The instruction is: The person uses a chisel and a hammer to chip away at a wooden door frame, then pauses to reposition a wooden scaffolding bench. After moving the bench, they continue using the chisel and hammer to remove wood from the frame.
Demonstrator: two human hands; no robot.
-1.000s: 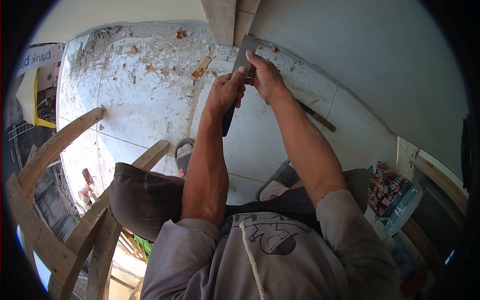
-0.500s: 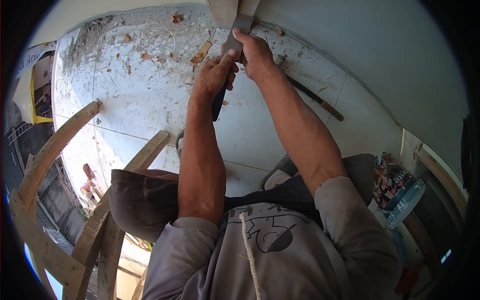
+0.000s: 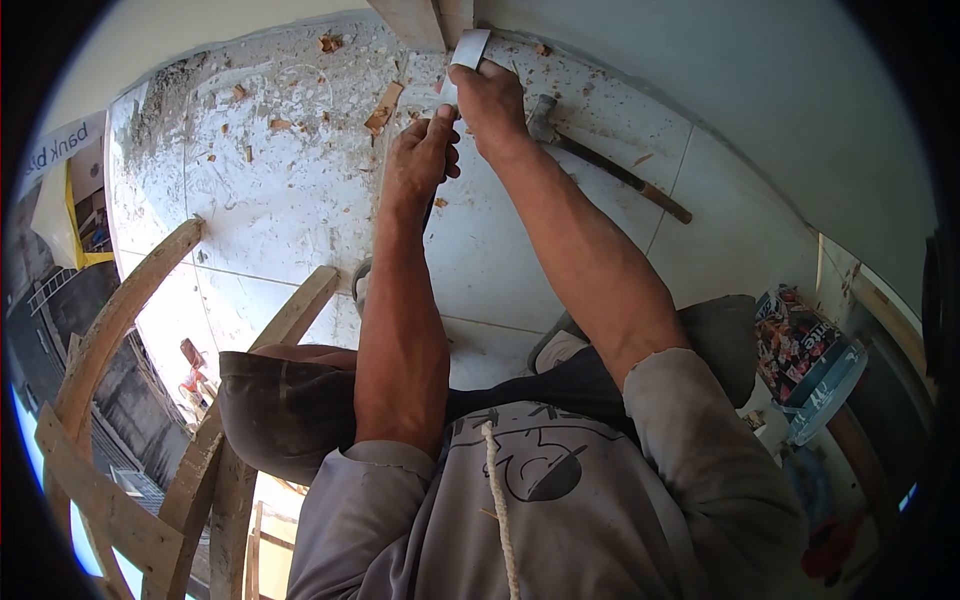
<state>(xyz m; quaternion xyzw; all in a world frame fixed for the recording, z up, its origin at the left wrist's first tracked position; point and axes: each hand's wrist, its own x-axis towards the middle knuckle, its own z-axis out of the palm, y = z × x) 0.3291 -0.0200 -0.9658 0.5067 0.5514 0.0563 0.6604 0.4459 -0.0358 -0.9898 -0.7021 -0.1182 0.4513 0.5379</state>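
A wide, flat steel blade on a dark handle, which looks like a chisel, is held in both hands in front of the wooden post. My right hand is closed around the blade, its thumb lying on the flat face. Lower down, my left hand is closed around the tool near the handle, thumb pointing up along it. Most of the handle is hidden behind the left hand and forearm. A hammer lies on the floor just right of my right wrist.
Wood chips and dust litter the white tiled floor. A wooden post stands at the wall ahead. Curved wooden pieces rise at left. A printed bucket sits by my right knee.
The blade has tipped and now shines bright instead of dull grey. Both hands have shifted slightly left with it, and the view has moved, uncovering the hammer's head.
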